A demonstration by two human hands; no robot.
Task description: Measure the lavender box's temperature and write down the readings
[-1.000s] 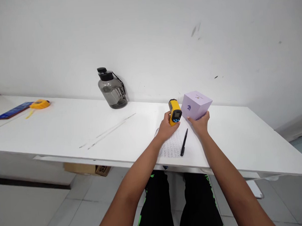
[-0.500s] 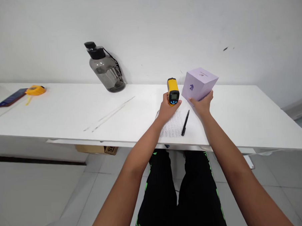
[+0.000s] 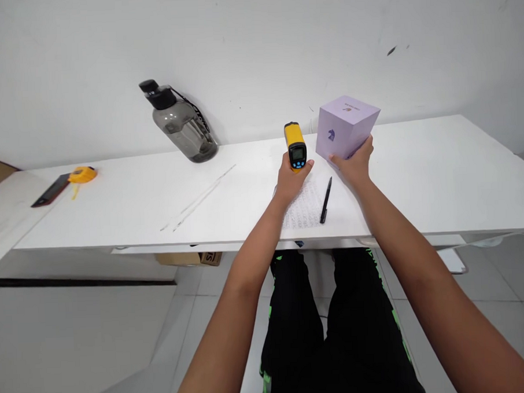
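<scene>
My left hand [image 3: 291, 179] is closed around the grip of a yellow and black infrared thermometer [image 3: 295, 140], whose small screen and blue buttons face me. In my right hand [image 3: 355, 162] is a pale purple box [image 3: 344, 124] with a dark emblem on its side; my fingers wrap its lower right part and my thumb presses the near face. Beneath my left hand lies a sheet of paper covered with writing [image 3: 301, 211]. A black pen [image 3: 326, 200] rests at the sheet's right edge, between my forearms.
A grey water bottle [image 3: 185, 127] with a black cap stands near the wall on the white table [image 3: 127, 196]. Farther left are a yellow tape measure [image 3: 83, 175] and a dark phone-like slab [image 3: 51, 190]. A cardboard box [image 3: 189, 258] is under the table.
My view has turned, so the whole scene appears slightly rotated and shifted. Both hands keep their hold on the thermometer and the box.
</scene>
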